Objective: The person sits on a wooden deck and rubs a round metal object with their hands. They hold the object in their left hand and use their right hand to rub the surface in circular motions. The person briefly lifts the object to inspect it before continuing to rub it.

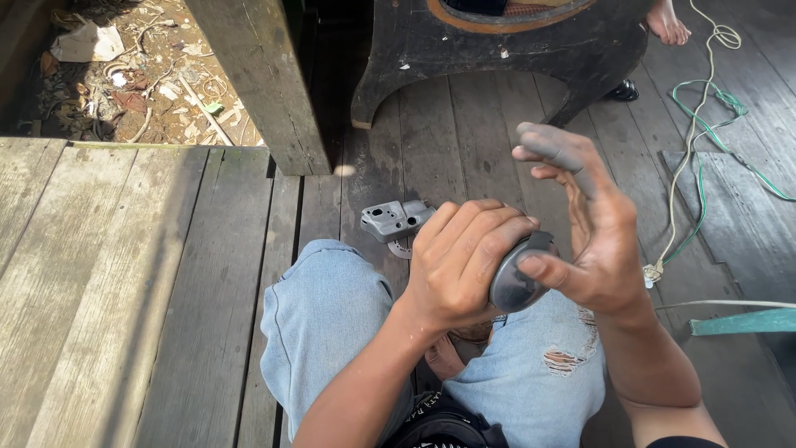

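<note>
Tool head: the grey metal head (395,221) sticks out to the left, above the knee.
Left hand: the left hand (458,264) wraps tight around the angle grinder (448,249) (long way lies left to right).
Right hand: the right hand (590,232) is open, fingers spread wide, thumb on the dark back end (517,280).

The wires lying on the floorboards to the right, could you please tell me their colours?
Green and white wires, best seen in the head view.

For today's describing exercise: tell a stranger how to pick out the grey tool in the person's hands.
Start at the jeans-clad knees above the plank floor. Over them the left hand grips a grey tool, its metal head poking toward the dark wooden furniture; the right hand touches its round rear end. Nothing else nearby is grey metal.
</note>
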